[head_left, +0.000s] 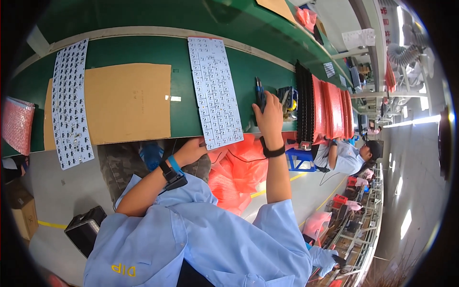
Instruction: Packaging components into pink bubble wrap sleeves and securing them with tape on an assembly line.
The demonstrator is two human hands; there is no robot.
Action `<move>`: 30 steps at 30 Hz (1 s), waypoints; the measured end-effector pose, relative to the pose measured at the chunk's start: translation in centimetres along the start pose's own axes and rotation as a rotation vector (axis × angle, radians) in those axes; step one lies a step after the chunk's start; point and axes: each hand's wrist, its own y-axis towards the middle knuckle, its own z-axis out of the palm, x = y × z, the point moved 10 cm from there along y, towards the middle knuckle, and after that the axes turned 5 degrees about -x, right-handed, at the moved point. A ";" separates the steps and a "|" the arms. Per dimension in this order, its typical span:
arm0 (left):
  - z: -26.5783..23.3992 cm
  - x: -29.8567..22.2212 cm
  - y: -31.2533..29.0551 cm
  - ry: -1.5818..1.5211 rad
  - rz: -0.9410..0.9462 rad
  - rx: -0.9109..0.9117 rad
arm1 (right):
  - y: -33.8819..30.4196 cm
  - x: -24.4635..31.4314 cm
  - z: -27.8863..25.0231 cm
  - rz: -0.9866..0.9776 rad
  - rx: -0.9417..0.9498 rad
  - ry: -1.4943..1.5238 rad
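Green covers the long surface (pixel 134 52) at which a person in a pale blue work shirt sits, both forearms reaching forward from the lower edge of the view. The right hand (pixel 270 115) lies on a dark pen-shaped tool (pixel 259 93) that rests on the surface just right of a white panel of small circuit boards (pixel 213 91); the fingers are folded down over the tool's near end, so this grip is closed on it. A black band sits on that wrist. The left hand (pixel 191 150) is at the near lower corner of the same white panel, where it overhangs the surface edge; its fingers touch the corner, though whether they pinch it or merely rest there I cannot tell (the hand is seen from the back). That wrist carries a blue strap with a black clip.

A brown cardboard sheet (pixel 126 103) lies to the left of the panel, and a second white panel (pixel 71 103) lies across its left edge. Right of the tool stands a row of upright red and black trays (pixel 325 110). Beyond it another seated person (pixel 346 155) in pale blue works at the same line.
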 end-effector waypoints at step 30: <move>0.1 -2.7 -3.8 -0.065 0.028 -0.169 | -13.1 -1.9 8.6 0.746 0.251 1.190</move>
